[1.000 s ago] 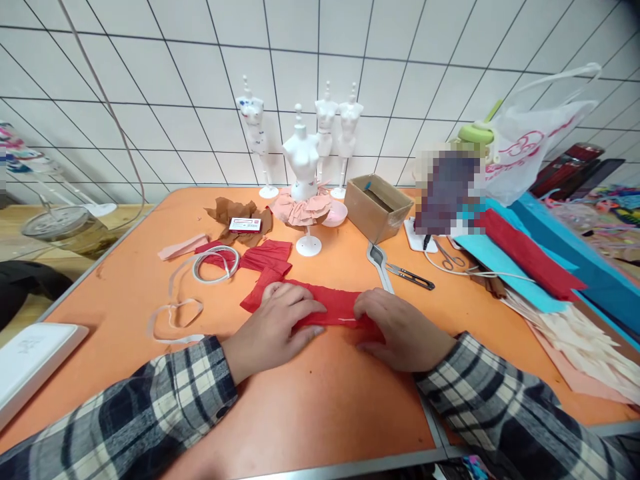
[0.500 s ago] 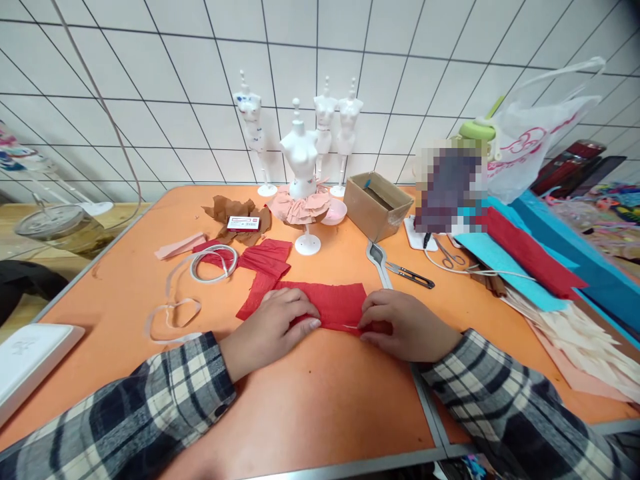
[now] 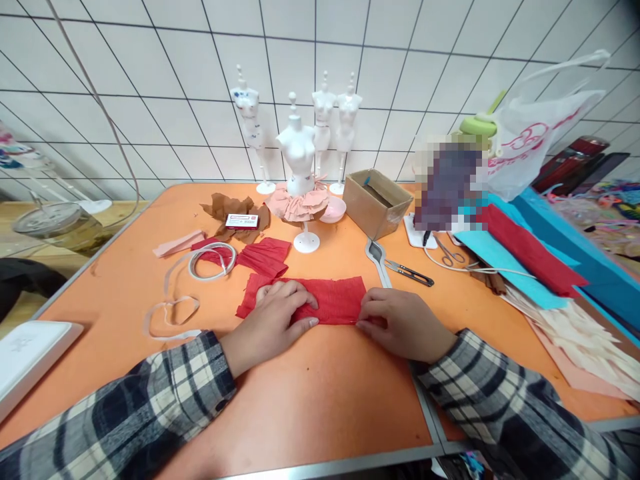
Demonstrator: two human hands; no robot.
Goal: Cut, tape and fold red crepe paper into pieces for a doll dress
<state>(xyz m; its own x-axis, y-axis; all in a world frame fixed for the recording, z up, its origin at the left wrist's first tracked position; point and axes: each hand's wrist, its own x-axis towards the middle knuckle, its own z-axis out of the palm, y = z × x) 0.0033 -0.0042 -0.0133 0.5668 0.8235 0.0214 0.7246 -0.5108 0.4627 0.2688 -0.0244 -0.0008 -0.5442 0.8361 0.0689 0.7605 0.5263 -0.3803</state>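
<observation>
A strip of red crepe paper (image 3: 336, 300) lies flat on the orange table in front of me. My left hand (image 3: 280, 319) rests over its left part, fingers spread on the paper and thumb apart at the near edge. At the lower right corner, my right hand (image 3: 395, 323) pinches the strip between thumb and bent fingers. Behind it lies a gathered red crepe piece (image 3: 264, 257), partly under a roll of clear tape or ribbon (image 3: 213, 261). A white mannequin (image 3: 299, 150) wearing a ruffled pink paper skirt (image 3: 299, 203) stands further back.
Black thread snips (image 3: 410, 272) lie right of the strip, near a cardboard box (image 3: 377, 203) and scissors (image 3: 451, 252). Crumpled brown paper (image 3: 227, 208) bears a small box (image 3: 242, 221). Coloured paper sheets (image 3: 530, 257) cover the right side; a white device (image 3: 35, 360) sits at left.
The strip's near edge now lies flatter and its left end is straighter. My left fingers have shifted slightly up the paper; my right hand stays at the right corner.
</observation>
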